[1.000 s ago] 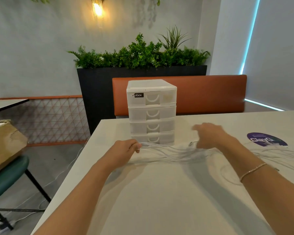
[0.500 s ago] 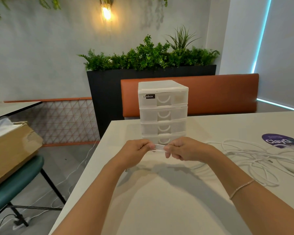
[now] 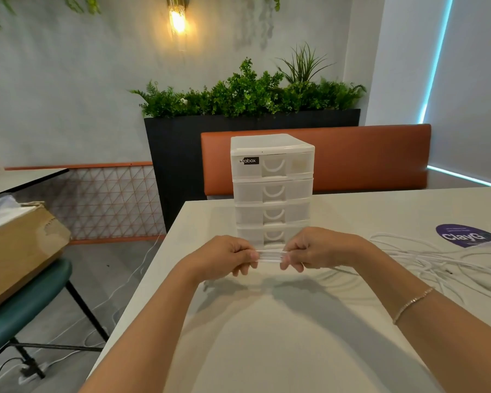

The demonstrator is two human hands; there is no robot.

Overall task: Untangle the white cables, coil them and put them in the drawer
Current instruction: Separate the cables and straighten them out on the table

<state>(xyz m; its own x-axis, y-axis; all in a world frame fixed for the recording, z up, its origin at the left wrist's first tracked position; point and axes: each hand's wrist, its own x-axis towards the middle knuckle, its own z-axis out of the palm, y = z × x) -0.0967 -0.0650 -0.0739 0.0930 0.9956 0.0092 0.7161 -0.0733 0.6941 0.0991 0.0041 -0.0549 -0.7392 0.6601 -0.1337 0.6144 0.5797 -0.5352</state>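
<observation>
A short bundle of white cable strands (image 3: 270, 256) is stretched level between my two hands, just above the white table (image 3: 267, 350). My left hand (image 3: 224, 258) pinches its left end and my right hand (image 3: 315, 251) pinches its right end. Both fists are closed on it. More white cable trails from under my right hand into a loose tangle (image 3: 437, 265) lying on the table to the right. Straight behind my hands stands a white plastic drawer unit (image 3: 272, 191) with several stacked drawers, all shut.
A purple round sticker (image 3: 465, 236) is on the table at the far right. Left of the table stands a green chair (image 3: 20, 313) carrying a cardboard box (image 3: 17, 245). An orange bench (image 3: 366, 157) and a black planter (image 3: 176, 154) lie behind.
My hands were wide apart a second ago with cable stretched between them. They have come together in front of the bottom drawer, leaving only a short span of cable between them.
</observation>
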